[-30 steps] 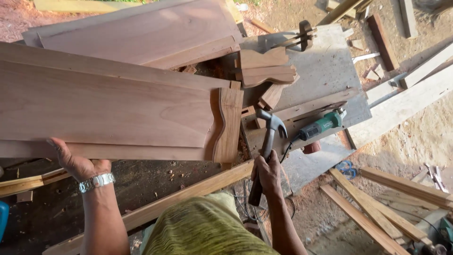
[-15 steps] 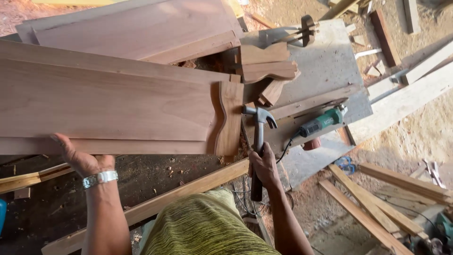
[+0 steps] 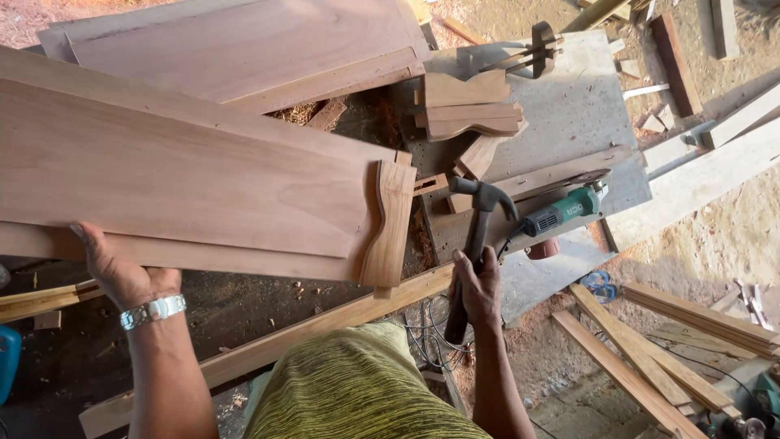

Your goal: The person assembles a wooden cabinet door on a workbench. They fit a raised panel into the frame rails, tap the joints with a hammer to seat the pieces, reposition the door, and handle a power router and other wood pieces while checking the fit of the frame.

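Note:
My left hand (image 3: 120, 272) grips the near edge of a wide reddish wooden panel (image 3: 187, 183), a metal watch on its wrist. At the panel's right end sits a curved shaped end piece (image 3: 388, 223). My right hand (image 3: 478, 286) is closed around the dark handle of a claw hammer (image 3: 475, 223). The hammer's head is raised just right of the curved end piece, not touching it. Below both hands is my lap in yellow-green cloth (image 3: 357, 390).
More panels (image 3: 244, 45) are stacked behind. Small cut wood blocks (image 3: 467, 110) lie on a grey worktable (image 3: 569, 106). A green angle grinder (image 3: 569, 211) rests right of the hammer. A long batten (image 3: 284, 341) runs under the panel. Planks (image 3: 642, 366) lie on the dirt floor at right.
The hammer has swung left and upward toward the curved end piece. My left hand stays on the panel's near edge.

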